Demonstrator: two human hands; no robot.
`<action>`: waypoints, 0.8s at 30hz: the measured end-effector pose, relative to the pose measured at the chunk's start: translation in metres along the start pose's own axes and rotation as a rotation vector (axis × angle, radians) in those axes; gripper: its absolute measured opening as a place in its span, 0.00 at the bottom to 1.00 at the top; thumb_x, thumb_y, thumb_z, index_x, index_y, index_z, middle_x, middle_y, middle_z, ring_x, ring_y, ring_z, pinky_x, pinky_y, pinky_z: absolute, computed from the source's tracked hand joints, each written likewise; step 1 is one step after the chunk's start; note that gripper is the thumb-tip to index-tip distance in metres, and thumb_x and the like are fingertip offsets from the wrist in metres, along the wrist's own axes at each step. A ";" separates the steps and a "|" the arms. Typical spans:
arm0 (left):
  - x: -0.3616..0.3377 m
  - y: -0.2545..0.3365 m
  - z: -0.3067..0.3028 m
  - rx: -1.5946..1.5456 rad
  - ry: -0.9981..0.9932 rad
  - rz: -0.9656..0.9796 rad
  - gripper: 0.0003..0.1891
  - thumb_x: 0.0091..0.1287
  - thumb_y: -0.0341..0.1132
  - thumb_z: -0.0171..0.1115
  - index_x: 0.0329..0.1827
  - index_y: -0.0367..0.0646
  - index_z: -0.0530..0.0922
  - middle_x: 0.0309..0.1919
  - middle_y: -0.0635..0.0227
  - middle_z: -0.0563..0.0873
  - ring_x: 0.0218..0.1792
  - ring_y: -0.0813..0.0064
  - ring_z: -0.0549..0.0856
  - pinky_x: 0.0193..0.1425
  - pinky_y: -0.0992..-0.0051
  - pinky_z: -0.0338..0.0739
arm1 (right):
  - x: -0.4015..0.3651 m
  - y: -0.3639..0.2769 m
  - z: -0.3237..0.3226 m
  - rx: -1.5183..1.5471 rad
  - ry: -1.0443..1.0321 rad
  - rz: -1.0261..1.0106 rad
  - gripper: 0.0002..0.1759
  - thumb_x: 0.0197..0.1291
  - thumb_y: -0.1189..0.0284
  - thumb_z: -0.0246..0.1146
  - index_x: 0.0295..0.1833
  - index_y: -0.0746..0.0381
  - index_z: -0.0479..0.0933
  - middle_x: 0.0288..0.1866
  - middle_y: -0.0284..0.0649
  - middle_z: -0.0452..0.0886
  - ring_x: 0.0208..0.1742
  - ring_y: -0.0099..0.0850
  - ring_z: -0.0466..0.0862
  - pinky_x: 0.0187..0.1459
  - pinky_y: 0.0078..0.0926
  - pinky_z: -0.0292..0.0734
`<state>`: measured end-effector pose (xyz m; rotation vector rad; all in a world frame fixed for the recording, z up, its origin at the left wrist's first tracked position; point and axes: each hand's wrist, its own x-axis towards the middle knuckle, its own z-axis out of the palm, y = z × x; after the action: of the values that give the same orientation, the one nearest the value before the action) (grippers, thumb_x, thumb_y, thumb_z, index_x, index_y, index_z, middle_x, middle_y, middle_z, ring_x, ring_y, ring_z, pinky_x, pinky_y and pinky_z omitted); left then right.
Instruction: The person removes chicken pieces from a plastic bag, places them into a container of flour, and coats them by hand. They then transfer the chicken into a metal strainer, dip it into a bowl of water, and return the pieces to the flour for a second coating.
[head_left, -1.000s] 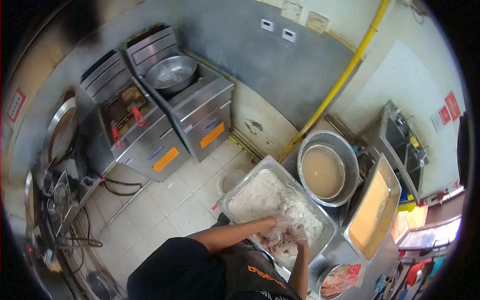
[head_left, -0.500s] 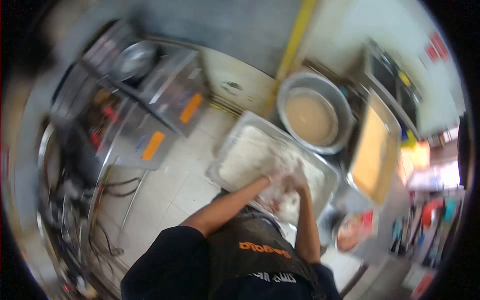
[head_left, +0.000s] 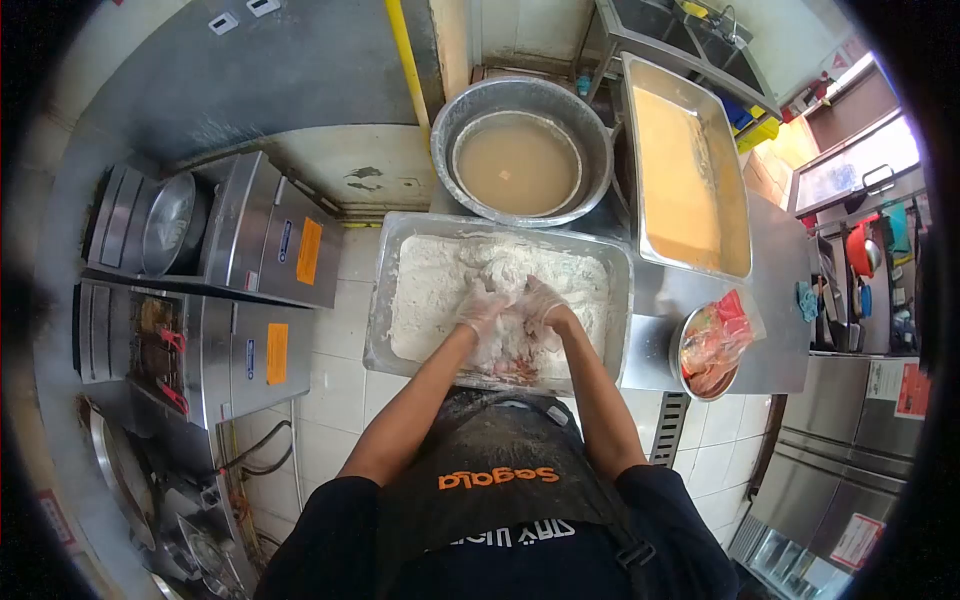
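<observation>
A deep metal tray [head_left: 373, 335] of white flour [head_left: 430, 290] lies in front of me. Both my hands are in it, wearing clear plastic gloves dusted with flour. My left hand [head_left: 482, 310] presses into the flour left of the middle, and my right hand [head_left: 543, 302] is just to its right, with a small gap between them. A floury mound [head_left: 508, 266] rises at their fingertips, which are partly buried. Reddish, flour-dusted pieces [head_left: 515, 372], perhaps raw meat, lie at the tray's near edge.
Behind the tray stands a large metal basin [head_left: 452, 185] of cloudy liquid. To its right is a long tray [head_left: 745, 225] with an orange-tan layer. A bowl [head_left: 686, 375] with bagged raw meat [head_left: 715, 345] sits on the steel table [head_left: 780, 290]. Fryers [head_left: 230, 345] stand at left.
My head view has turned and steadied, so the tray appears more level. My hands, close together and blurred before, are now slightly apart in the flour.
</observation>
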<state>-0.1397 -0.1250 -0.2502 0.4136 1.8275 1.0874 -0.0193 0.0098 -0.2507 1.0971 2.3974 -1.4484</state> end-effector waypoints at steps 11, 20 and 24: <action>-0.003 -0.007 -0.022 0.268 0.202 0.305 0.36 0.60 0.42 0.69 0.70 0.41 0.65 0.58 0.54 0.81 0.59 0.60 0.79 0.64 0.63 0.73 | -0.017 -0.072 -0.040 -0.482 -0.015 -0.040 0.42 0.54 0.54 0.71 0.70 0.59 0.63 0.56 0.51 0.81 0.55 0.48 0.83 0.59 0.39 0.75; 0.017 -0.022 -0.036 0.453 0.249 0.380 0.28 0.54 0.46 0.67 0.57 0.42 0.77 0.54 0.45 0.79 0.58 0.47 0.77 0.70 0.54 0.65 | -0.010 -0.027 -0.036 -0.538 0.126 -0.009 0.38 0.57 0.50 0.62 0.71 0.55 0.66 0.62 0.62 0.74 0.59 0.54 0.79 0.59 0.44 0.75; 0.001 0.003 -0.003 0.466 0.318 0.446 0.30 0.54 0.47 0.71 0.59 0.46 0.78 0.52 0.44 0.79 0.58 0.44 0.74 0.64 0.56 0.70 | -0.019 -0.029 -0.012 -0.558 0.253 0.193 0.40 0.57 0.52 0.64 0.74 0.51 0.62 0.63 0.61 0.72 0.58 0.54 0.80 0.59 0.45 0.76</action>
<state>-0.1434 -0.1243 -0.2472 1.0091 2.3492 1.0520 -0.0210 0.0016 -0.2146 1.3579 2.5279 -0.5473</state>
